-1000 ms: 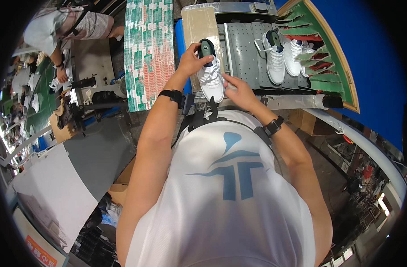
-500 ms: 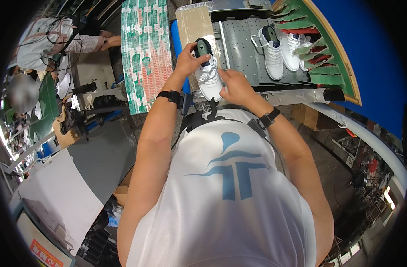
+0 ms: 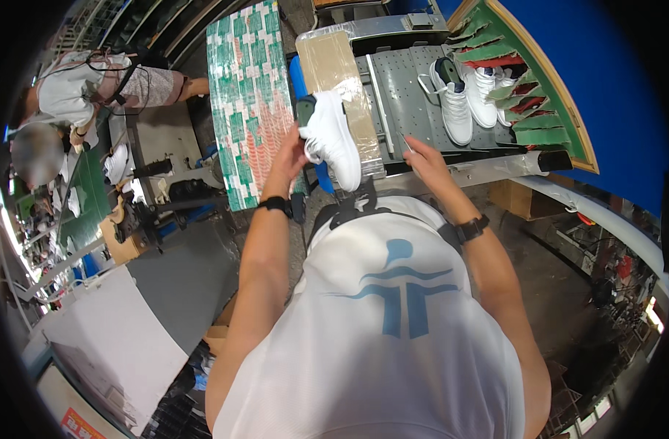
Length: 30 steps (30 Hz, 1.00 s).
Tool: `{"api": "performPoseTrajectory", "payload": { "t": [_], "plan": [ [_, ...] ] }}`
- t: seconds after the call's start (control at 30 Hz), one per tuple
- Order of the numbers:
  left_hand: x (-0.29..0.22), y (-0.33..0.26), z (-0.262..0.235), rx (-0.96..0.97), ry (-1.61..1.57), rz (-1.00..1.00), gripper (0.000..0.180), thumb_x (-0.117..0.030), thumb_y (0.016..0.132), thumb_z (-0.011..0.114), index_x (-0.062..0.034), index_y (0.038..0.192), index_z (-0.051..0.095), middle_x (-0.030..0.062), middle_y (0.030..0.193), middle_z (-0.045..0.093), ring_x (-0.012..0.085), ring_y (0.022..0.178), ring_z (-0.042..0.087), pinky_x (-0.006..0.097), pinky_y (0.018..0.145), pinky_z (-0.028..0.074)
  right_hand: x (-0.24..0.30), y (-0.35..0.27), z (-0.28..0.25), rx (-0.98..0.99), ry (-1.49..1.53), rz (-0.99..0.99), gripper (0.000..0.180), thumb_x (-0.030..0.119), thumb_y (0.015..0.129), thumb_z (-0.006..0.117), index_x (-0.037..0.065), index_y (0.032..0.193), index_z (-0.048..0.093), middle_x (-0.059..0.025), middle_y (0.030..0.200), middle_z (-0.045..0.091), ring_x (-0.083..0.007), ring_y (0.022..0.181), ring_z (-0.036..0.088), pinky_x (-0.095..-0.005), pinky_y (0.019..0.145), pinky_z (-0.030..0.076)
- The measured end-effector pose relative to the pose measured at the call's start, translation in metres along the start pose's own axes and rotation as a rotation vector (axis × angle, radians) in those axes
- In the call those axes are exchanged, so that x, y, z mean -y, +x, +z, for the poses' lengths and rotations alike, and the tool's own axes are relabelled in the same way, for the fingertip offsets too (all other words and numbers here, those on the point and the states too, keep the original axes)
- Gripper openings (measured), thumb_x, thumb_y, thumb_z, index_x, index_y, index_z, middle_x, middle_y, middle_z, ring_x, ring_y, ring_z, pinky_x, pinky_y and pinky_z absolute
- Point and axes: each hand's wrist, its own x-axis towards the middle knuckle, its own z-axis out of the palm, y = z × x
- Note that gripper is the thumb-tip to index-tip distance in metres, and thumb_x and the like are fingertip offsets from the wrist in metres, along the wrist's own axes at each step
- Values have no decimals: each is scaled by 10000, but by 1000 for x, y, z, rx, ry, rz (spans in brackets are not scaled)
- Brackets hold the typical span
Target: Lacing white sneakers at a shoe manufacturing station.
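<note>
White sneaker (image 3: 333, 139) gripped in left hand's (image 3: 294, 150) fingers; right hand (image 3: 421, 155) pinches thin tool.

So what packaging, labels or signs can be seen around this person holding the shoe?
Patterned sheet: left of the white shoe, tall panel of green, white and red blocks.
Plastic-wrapped board: behind the shoe, flat tan rectangle under clear film.
Label: bottom left corner, small orange-red patch on a pale surface.

Just one fisheye cam on my head, left of a pair, looking steeply down my chest, my hands (image 3: 422, 157) and the bench (image 3: 407, 95) close at the top, floor around, edges bending hard toward the dark rim
</note>
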Motion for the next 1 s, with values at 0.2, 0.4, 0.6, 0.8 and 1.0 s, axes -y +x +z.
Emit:
{"api": "performPoseTrajectory", "payload": {
  "t": [0.2, 0.4, 0.6, 0.8, 1.0],
  "plan": [
    [6, 15, -14, -211, 206, 4, 669, -255, 901, 890, -52, 1458, 580, 62, 1318, 728, 228, 1173, 709, 397, 984, 586, -27, -48, -9, 12, -102, 232, 615, 247, 981, 600, -74, 1504, 561, -250, 1483, 640, -300, 1392, 607, -365, 1173, 436],
    [-149, 54, -32, -244, 1456, 220, 876, -253, 657, 1005, -7, 1411, 633, 180, 1337, 703, 299, 1178, 705, 401, 1042, 558, -59, -66, -18, -156, -77, 260, 610, 256, 971, 618, -58, 1492, 581, -236, 1477, 651, -324, 1390, 615, -375, 1176, 439],
    [-152, 122, -62, -433, 1888, 79, 886, -371, 717, 946, -79, 1480, 603, 253, 1679, 349, 438, 1481, 420, 559, 1172, 415, -53, -88, -21, -169, -167, 284, 589, 277, 955, 636, -50, 1446, 625, -279, 1417, 674, -363, 1352, 643, -394, 1144, 476],
    [-17, 123, 49, -269, 1797, 548, 712, -236, 810, 829, -2, 1441, 597, 277, 1463, 592, 453, 1398, 526, 531, 1154, 431, -58, -91, -33, -169, -219, 341, 608, 281, 927, 644, -58, 1431, 627, -301, 1385, 675, -397, 1307, 657, -399, 1117, 496],
    [179, 166, 283, 52, 1043, 99, 1067, -427, 820, 907, 43, 1614, 371, 311, 1567, 494, 390, 1445, 519, 411, 1187, 432, -62, -119, -54, -293, -189, 287, 586, 254, 906, 665, -60, 1400, 643, -286, 1226, 716, -414, 1177, 687, -428, 1049, 524]
  ]
}}
